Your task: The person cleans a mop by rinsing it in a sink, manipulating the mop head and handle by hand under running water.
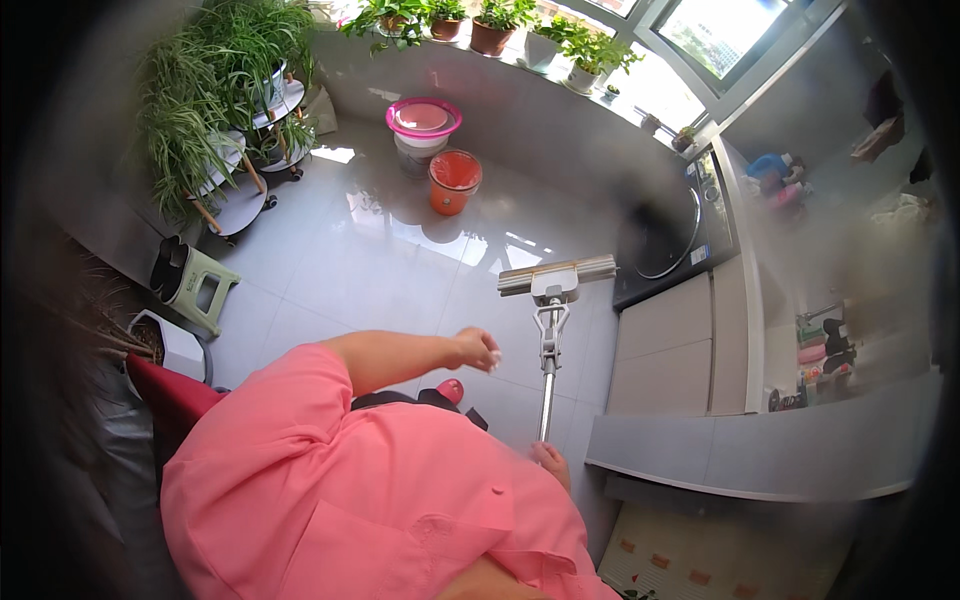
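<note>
My right hand (553,463) is closed around the metal pole of a sponge mop (546,409), low in the view. From it the pole runs up to a white hinged mechanism and a wide roller-type head (556,277), which lies near the black-fronted washing machine (664,240). My left hand (475,349) is to the left of the pole, apart from it, with its fingers curled. Something small and whitish shows at its fingertips; whether it is held I cannot tell. Below the left hand, a pink shoe tip (451,391) shows on the grey tiles.
An orange lined bin (454,187) and a white bucket (416,154) under a pink-rimmed basin (424,118) stand by the wall. Left are plant stands (244,210), a green stool (202,289) with dark footwear and a white planter (184,349). Cabinets (660,356) line the right.
</note>
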{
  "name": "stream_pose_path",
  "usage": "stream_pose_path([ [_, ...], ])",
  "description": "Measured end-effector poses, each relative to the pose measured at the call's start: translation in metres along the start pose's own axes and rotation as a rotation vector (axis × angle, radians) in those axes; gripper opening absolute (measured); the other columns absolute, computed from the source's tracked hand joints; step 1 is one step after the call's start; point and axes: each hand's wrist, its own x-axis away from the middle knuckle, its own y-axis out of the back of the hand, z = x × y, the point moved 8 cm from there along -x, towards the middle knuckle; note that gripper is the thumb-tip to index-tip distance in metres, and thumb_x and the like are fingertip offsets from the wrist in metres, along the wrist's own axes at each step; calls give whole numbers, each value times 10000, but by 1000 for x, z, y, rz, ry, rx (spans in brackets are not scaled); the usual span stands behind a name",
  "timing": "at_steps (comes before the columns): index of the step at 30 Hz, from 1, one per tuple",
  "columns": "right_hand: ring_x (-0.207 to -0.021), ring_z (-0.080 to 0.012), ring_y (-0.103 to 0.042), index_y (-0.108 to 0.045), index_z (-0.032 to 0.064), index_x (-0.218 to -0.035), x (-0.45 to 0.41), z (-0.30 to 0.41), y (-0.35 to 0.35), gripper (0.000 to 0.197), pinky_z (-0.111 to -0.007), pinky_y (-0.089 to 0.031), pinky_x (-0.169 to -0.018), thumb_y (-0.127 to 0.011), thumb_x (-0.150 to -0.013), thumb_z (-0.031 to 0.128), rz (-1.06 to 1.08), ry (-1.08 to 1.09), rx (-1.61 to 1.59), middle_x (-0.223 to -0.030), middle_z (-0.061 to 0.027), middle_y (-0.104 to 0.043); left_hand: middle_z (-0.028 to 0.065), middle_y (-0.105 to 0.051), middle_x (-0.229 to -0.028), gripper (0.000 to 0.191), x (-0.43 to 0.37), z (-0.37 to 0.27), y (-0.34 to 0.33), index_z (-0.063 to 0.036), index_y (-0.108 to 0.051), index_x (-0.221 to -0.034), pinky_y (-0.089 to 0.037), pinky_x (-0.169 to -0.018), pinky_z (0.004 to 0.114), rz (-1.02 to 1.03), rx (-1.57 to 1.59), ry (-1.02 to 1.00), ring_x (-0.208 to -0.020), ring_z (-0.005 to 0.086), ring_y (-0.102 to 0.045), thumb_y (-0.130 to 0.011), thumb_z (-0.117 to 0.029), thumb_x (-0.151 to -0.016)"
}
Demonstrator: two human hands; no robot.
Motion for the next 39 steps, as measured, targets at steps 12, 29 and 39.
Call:
stream_pose_path([
  [12,-791,-175,-543,-562,55,-974,-217,62,69,264,-273,-444,-648,-607,-770,216,132,339,612,-829,-75,-547,96,-596,-817,212,-224,-171,328,-36,-523,-839,-546,-607,312,-721,314,-98,-725,191,-613,-628,83,-699],
  [29,-756,-166,-522,-543,31,-927,-410,316,-13,200,-267,-436,-655,-583,-786,166,-253,-652,-526,-805,-73,-512,130,-590,-950,190,-508,-306,493,36,-543,-955,-551,-742,336,-805,933,-99,-849,228,-603,-565,75,-771],
  [39,-700,-253,-566,-578,23,-857,-555,375,19,370,-355,-459,-672,-490,-831,381,-227,-729,-542,-821,-174,-595,83,-614,-850,196,-664,-331,539,-23,-538,-972,-529,-634,278,-859,1115,-95,-711,166,-603,-608,-17,-790],
])
